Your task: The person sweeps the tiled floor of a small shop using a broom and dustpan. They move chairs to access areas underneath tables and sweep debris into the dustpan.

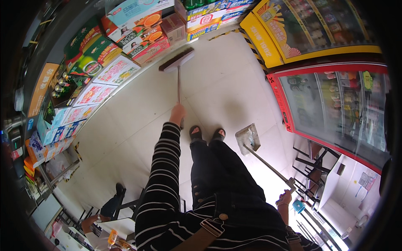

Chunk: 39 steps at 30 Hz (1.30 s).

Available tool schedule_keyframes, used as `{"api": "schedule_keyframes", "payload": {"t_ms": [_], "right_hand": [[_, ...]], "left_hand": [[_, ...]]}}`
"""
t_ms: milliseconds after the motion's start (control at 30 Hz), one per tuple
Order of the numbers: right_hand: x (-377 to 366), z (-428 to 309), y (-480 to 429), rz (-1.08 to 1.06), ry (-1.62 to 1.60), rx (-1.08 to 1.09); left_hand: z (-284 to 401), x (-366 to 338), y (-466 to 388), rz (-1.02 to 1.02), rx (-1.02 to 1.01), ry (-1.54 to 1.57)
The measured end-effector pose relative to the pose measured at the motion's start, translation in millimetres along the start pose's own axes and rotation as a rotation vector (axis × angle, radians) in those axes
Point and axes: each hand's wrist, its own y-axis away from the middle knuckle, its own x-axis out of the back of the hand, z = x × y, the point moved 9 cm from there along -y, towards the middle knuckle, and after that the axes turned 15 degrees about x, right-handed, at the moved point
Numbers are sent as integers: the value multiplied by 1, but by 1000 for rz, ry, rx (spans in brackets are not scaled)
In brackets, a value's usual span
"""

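Note:
My left hand [178, 113] is closed around the handle of a push broom [179, 80], whose wide dark-bristled head rests on the pale tiled floor beside the stacked drink cartons. On the other side, my right hand [285, 197] grips the upper end of a long-handled dustpan [248, 139]. The pan lies low near the floor, right of my sandalled feet, with some crumpled clear or whitish litter in it. My two hands are far apart.
Drink cartons [113, 70] line the left and top. A yellow-framed cooler [265, 40] and a red-framed one [284, 103] flank the right. Black-legged stools and a white table [329, 178] stand lower right. Another person's arm [91, 222] rests near a table, lower left.

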Motion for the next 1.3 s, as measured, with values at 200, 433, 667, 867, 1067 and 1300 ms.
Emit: {"api": "schedule_keyframes", "payload": {"t_ms": [200, 433, 667, 867, 1067, 1300], "right_hand": [[1, 1, -34, -1, -30, -49], [-19, 14, -89, 0, -71, -97], [-35, 41, -87, 87, -142, -125], [-53, 37, -37, 265, -187, -215], [-94, 0, 62, 479, -177, -292], [-151, -34, 184, 839, -238, -464]], "left_hand": [[32, -53, 48, -15, -159, -46], [49, -124, 151, -373, -124, -102], [143, -37, 174, -485, -97, 113], [309, 54, 65, -45, -166, -376], [468, 54, -23, -454, -167, -370], [412, 3, 17, -605, -69, -883]]}}
